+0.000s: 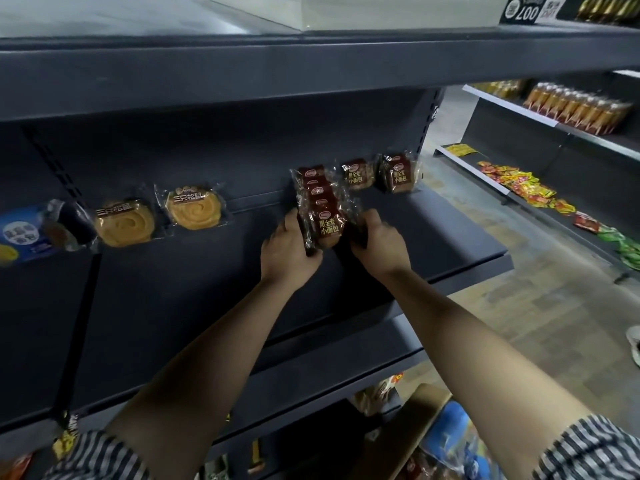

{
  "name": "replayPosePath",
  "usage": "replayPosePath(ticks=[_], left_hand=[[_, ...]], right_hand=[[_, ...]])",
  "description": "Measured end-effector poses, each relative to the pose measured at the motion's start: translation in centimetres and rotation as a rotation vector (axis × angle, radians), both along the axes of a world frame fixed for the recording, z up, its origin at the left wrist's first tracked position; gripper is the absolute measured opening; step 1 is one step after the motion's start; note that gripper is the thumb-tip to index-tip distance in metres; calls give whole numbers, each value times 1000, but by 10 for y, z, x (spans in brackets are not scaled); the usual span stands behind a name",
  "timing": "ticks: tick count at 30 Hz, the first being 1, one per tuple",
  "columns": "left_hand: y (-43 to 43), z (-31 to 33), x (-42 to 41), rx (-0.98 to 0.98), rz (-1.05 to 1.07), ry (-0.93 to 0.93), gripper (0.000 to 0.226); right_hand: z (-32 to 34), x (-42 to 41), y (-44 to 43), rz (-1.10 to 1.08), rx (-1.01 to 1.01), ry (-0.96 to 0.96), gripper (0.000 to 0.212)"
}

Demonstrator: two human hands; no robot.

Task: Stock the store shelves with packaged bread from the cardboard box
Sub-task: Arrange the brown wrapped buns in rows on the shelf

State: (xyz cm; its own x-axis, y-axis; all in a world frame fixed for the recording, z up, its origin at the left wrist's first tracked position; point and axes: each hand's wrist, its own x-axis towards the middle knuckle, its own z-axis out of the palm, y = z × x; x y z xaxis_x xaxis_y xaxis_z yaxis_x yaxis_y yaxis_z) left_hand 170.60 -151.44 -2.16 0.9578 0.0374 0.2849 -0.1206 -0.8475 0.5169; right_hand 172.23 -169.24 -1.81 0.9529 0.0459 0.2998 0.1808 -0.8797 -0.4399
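inside cardboard box (407,429), blue packets (450,433)

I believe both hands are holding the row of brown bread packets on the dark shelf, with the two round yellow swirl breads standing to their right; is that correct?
Not quite: in the head view the round yellow swirl breads stand to the left, not the right. The left hand and right hand do hold the row of brown bread packets on the dark shelf.
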Motion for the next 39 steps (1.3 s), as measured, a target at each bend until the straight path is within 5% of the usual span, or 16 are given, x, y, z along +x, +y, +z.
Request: replayPosePath(ticks=[10,18,39], left_hand=[[-12,-7,-55,5,-33,73,102],[-37,-11,-137,-73,-157,28,88],[-131,-84,-212,-14,-557,451,70]], right_hand=[[-16,-59,-30,-65,87,-151,26],[-31,-139,-69,-51,133,-142,31],[-114,-324,-178,-504,250,443,41]])
